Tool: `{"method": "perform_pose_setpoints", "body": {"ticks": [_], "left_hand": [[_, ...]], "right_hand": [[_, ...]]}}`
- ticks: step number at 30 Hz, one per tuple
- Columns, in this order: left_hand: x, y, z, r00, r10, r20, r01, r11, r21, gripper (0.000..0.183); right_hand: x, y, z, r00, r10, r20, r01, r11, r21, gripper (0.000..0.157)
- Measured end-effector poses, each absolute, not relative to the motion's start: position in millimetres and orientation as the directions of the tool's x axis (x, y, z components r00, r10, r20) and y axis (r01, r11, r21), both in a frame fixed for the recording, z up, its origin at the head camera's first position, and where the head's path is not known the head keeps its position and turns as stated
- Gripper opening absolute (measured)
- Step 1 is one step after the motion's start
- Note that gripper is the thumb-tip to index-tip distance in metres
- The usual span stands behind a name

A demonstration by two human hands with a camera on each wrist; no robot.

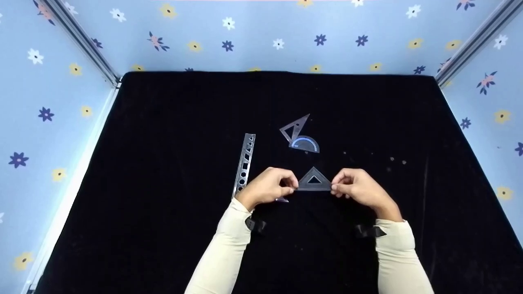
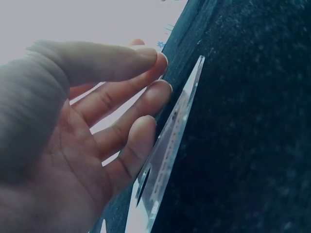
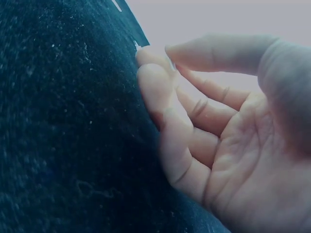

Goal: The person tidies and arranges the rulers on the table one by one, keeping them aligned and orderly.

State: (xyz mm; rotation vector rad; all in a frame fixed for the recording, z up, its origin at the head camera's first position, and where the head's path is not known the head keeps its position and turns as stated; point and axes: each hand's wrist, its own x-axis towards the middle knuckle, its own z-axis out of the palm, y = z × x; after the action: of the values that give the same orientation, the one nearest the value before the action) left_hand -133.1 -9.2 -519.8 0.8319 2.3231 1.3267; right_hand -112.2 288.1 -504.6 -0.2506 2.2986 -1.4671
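Note:
A clear triangular set square (image 1: 314,187) with a triangular cut-out lies between both hands in the head view, its apex towards the far side. My left hand (image 1: 271,185) pinches its left corner with thumb and forefinger. At the right corner, my right hand (image 1: 359,188) pinches with thumb and fingertips; in the right wrist view a small tip shows by the fingers (image 3: 153,85). Another clear piece (image 1: 282,199), mostly hidden, lies beneath the left hand. In the left wrist view a clear set square (image 2: 167,145) with printed marks runs beside the lower fingers.
Left of the left hand lies a clear stencil ruler (image 1: 246,157) with cut-out shapes, its near end behind the wrist. Farther back, a set square (image 1: 299,123) touches or overlaps a protractor (image 1: 305,144). Black cloth (image 1: 163,163) covers the table, with flowered walls around it.

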Motion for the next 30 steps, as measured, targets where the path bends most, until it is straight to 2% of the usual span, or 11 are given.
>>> {"method": "perform_pose_setpoints", "body": {"ticks": [4, 11, 20, 25, 30], "left_hand": [[-133.1, -8.8, -520.1, -0.776, 0.63, -0.007, 0.324, 0.409, 0.853, 0.011], [-131.9, -9.6, -516.4, -0.771, 0.635, -0.047, 0.304, 0.433, 0.849, 0.013], [-132.9, -9.9, -518.5, -0.751, 0.66, -0.029, 0.371, 0.458, 0.808, 0.012], [-131.7, -7.4, -519.4, -0.756, 0.653, -0.045, 0.321, 0.43, 0.844, 0.012], [-129.9, -3.9, -521.7, -0.783, 0.618, -0.074, 0.24, 0.409, 0.88, 0.021]], "right_hand": [[-111.9, 288.0, -505.4, -0.902, -0.36, -0.236, 0.058, 0.442, -0.895, 0.007], [-102.9, 274.3, -471.9, -0.895, -0.365, -0.255, 0.043, 0.498, -0.866, 0.006], [-101.0, 272.1, -467.3, -0.889, -0.358, -0.285, 0.054, 0.536, -0.842, 0.007], [-101.4, 271.1, -468.4, -0.889, -0.355, -0.29, 0.055, 0.545, -0.837, 0.006], [-100.6, 270.3, -468.5, -0.885, -0.362, -0.292, 0.053, 0.546, -0.836, 0.005]]}}
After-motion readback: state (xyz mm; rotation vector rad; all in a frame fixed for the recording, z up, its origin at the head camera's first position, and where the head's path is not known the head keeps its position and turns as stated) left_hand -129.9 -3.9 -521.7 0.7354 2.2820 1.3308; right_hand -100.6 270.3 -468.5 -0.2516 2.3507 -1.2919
